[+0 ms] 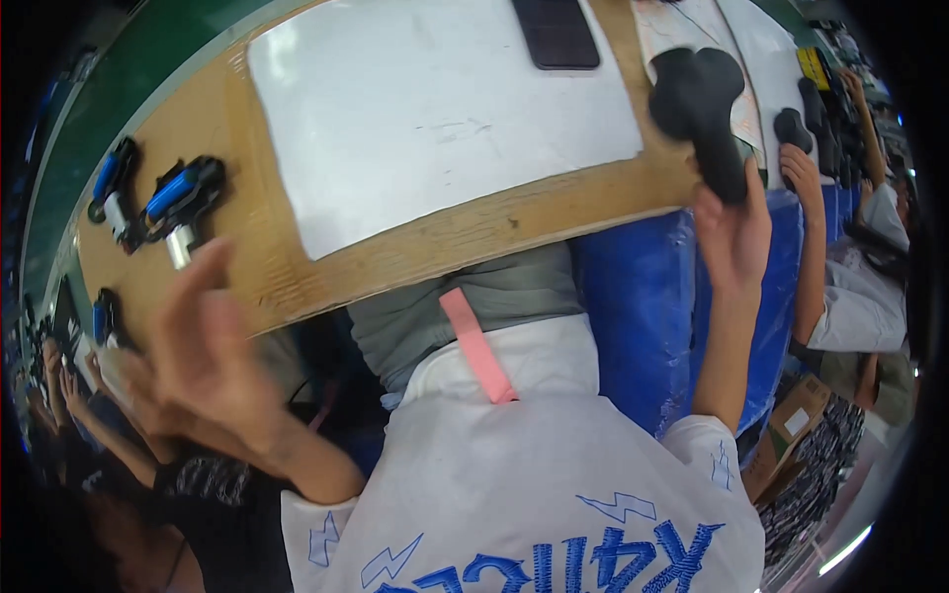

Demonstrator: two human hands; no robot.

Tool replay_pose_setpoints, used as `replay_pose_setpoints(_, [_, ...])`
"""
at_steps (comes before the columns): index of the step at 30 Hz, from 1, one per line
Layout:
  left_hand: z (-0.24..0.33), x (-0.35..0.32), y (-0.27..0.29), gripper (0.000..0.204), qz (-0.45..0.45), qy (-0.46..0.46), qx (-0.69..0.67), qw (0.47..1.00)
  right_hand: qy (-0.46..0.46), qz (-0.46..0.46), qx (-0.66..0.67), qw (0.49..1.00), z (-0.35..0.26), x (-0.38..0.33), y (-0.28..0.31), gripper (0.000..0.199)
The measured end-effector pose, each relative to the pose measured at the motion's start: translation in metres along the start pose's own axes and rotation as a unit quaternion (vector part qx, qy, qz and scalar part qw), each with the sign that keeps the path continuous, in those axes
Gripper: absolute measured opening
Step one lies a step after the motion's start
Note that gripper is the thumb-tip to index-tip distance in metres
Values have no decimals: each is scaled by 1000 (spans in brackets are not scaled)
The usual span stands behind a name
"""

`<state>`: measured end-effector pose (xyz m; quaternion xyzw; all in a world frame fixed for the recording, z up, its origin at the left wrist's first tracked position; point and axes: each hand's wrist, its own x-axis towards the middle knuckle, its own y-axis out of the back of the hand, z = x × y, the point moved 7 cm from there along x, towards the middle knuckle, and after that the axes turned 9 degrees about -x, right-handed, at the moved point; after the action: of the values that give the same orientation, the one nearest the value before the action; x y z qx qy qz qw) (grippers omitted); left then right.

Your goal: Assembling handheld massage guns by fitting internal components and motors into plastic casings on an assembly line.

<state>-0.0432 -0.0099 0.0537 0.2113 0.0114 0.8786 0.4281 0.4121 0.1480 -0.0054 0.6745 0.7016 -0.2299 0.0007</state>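
Observation:
My right hand (733, 235) is raised at the table's right edge and holds the lower end of a black T-shaped plastic part (696, 97), which stands up over the wooden tabletop (445, 245). My left hand (212, 346) is blurred, with its fingers spread and nothing in it. It hovers at the table's near left edge, just below a blue-and-black hand tool (184, 201) lying on the wood. A large white mat (435, 109) covers the middle of the table between the two hands.
Two more blue-and-black tools (111, 188) (104, 318) lie at the left. A dark flat slab (556, 32) rests on the mat's far edge. A neighbour's hand (799, 170) grips another black part (791, 127) at the right. Blue wrapping (643, 316) and a cardboard box (797, 415) sit below.

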Motion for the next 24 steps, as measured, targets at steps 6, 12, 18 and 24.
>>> replay_pose_setpoints(6, [-74,17,92,60,119,76,169,976,39,45,38,998,-21,83,77,45])
replay_pose_setpoints(12, [-79,24,47,78,-14,-36,409,912,105,285,-489,818,-60,8,158,35])
replay_pose_setpoints(18, [-54,32,40,62,-42,132,256,957,-43,354,-696,624,67,-91,399,36])
replay_pose_setpoints(24, [-33,4,-49,66,-142,170,75,972,-443,257,-523,682,298,-230,615,86])
